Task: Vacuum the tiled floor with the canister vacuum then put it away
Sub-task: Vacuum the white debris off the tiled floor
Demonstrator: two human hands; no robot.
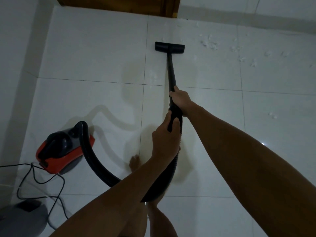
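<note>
On white tiled floor [102, 48]: one canister vacuum [63, 147], red and black, lower left beside left wall. One black hose [92, 161] arcing from canister top, down and right, up to one wand [171, 72]. One floor head [169, 47] flat on tile, far end of wand, just short of wooden door frame [118, 6]. Two hands on wand: right hand [180, 100] wrapped around tube higher up, left hand [166, 141] wrapped around handle end where hose joins; both fingers curled tight on it. One bare foot [135, 163] visible between hose and left forearm. White debris bits [239, 50] scattered right of head, along far wall and onward right; several clumps, too small to count exactly. One black cord [42, 182] looping on floor by canister, crossing path lower left. One grey rounded object [22, 218] at bottom left corner, can't identify. No readable labels or brand marks.
</note>
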